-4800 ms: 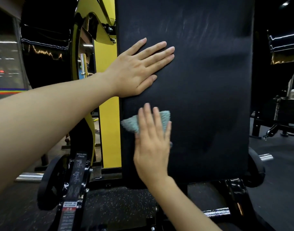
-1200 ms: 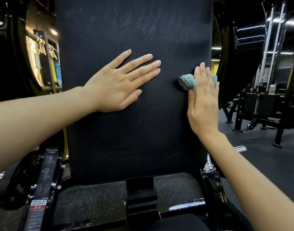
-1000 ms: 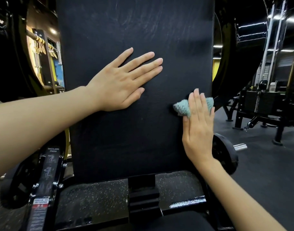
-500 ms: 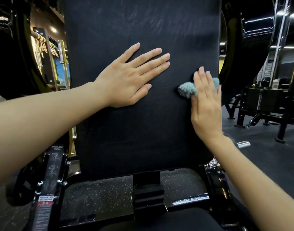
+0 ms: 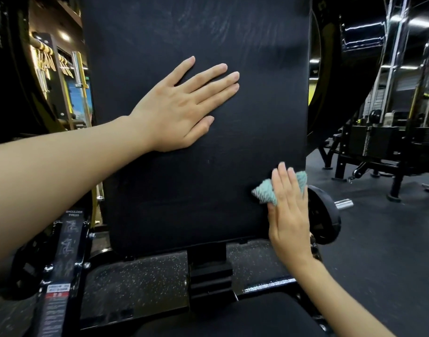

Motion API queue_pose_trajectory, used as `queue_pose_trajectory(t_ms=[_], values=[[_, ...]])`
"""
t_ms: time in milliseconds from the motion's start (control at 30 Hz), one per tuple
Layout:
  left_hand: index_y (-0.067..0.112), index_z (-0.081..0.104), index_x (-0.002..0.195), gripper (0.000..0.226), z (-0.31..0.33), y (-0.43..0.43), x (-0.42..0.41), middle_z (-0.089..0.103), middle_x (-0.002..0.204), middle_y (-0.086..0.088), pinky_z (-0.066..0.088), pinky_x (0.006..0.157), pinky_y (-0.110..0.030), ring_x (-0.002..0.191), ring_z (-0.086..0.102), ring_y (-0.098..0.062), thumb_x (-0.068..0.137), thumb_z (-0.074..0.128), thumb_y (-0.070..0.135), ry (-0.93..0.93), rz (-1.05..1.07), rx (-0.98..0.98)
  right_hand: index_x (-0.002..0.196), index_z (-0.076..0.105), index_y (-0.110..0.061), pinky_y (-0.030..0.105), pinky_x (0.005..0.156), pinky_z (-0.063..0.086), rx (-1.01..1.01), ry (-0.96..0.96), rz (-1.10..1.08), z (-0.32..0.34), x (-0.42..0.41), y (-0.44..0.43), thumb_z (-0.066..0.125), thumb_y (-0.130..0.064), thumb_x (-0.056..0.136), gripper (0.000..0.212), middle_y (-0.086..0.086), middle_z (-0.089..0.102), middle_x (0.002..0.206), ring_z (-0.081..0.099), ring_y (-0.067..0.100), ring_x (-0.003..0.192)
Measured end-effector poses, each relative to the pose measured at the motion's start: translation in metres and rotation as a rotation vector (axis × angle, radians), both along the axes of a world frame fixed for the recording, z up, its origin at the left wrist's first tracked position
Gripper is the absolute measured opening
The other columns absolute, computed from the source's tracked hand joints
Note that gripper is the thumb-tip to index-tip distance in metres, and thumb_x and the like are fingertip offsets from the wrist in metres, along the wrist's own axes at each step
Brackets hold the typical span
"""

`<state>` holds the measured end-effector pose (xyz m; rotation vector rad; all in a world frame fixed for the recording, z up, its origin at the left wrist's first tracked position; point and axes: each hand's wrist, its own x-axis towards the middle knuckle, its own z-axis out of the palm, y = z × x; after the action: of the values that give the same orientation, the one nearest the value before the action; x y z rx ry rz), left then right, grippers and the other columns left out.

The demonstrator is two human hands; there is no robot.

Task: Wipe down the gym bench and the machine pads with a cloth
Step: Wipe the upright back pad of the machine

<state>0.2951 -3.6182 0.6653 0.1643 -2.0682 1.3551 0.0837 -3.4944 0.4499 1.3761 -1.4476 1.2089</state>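
Teal nubbly terry cloth (image 5: pixel 264 193) has slid down the tall black vinyl back pad (image 5: pixel 196 186). Half a second ago it sat at about three o'clock on the pad's right edge; now it is near five o'clock, close to the lower corner. The right hand (image 5: pixel 288 215) presses it flat with straight fingers, the cloth bunched beneath them. The left hand (image 5: pixel 179 110) has not shifted and lies splayed wide and flat around ten o'clock, bracing. Faint streaks at twelve o'clock may be drying wipe marks, though the gloom leaves that uncertain. I'd judge the right strip nearly covered, with the bottom band and the other pads left to do.
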Motion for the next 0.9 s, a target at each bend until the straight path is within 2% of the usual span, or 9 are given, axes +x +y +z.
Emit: queue_pose_trajectory(t_ms=[167, 267, 333, 500, 667, 900], values=[[0.014, 0.018, 0.159, 0.061, -0.002, 0.000, -0.001, 0.015, 0.166, -0.001, 0.009, 0.123, -0.051, 0.154, 0.013, -0.021, 0.102, 0.021, 0.033, 0.015, -0.009, -0.002, 0.155, 0.023, -0.011, 0.044, 0.124, 0.009, 0.054, 0.032, -0.030, -0.029, -0.003, 0.007, 0.032, -0.018, 0.104, 0.052, -0.003, 0.014, 0.165, 0.014, 0.021, 0.153], [0.014, 0.018, 0.159, 0.060, -0.003, 0.000, -0.001, 0.015, 0.166, -0.001, 0.010, 0.123, -0.052, 0.154, 0.013, -0.022, 0.102, 0.022, 0.033, 0.018, -0.013, -0.001, 0.154, 0.026, -0.007, 0.052, 0.122, 0.016, 0.043, 0.033, -0.021, -0.012, -0.010, 0.006, 0.032, -0.015, 0.104, 0.051, 0.004, 0.019, 0.163, 0.015, 0.023, 0.152], [0.014, 0.018, 0.159, 0.060, -0.003, 0.000, -0.001, 0.015, 0.166, -0.002, 0.010, 0.123, -0.052, 0.154, 0.012, -0.022, 0.102, 0.021, 0.033, 0.016, -0.013, 0.002, 0.154, 0.027, -0.006, 0.055, 0.121, 0.017, 0.009, -0.036, 0.005, 0.008, -0.013, 0.003, 0.033, -0.013, 0.104, 0.051, 0.006, 0.021, 0.163, 0.015, 0.023, 0.152], [0.013, 0.018, 0.159, 0.060, -0.005, 0.000, -0.002, 0.015, 0.166, -0.003, 0.009, 0.123, -0.052, 0.154, 0.013, -0.023, 0.102, 0.021, 0.034, 0.022, -0.019, 0.006, 0.154, 0.027, -0.007, 0.048, 0.124, 0.011, -0.073, -0.163, 0.017, 0.041, -0.011, -0.008, 0.029, -0.018, 0.105, 0.051, 0.006, 0.020, 0.163, 0.013, 0.020, 0.153], [0.012, 0.018, 0.159, 0.060, -0.012, 0.000, -0.001, 0.016, 0.166, -0.003, 0.008, 0.123, -0.051, 0.154, 0.013, -0.023, 0.103, 0.021, 0.034, 0.024, -0.031, 0.019, 0.154, 0.025, -0.006, 0.050, 0.124, 0.011, -0.113, -0.241, -0.007, 0.020, 0.006, -0.010, 0.029, -0.019, 0.106, 0.050, 0.007, 0.020, 0.163, 0.013, 0.022, 0.153], [0.012, 0.018, 0.159, 0.062, -0.020, -0.002, 0.004, 0.015, 0.166, -0.004, 0.007, 0.123, -0.051, 0.154, 0.012, -0.024, 0.102, 0.020, 0.037, -0.011, -0.048, 0.029, 0.156, 0.023, -0.007, 0.054, 0.122, 0.014, -0.045, -0.288, -0.014, -0.019, 0.029, -0.006, 0.028, -0.018, 0.105, 0.052, 0.006, 0.017, 0.164, 0.009, 0.021, 0.153]])
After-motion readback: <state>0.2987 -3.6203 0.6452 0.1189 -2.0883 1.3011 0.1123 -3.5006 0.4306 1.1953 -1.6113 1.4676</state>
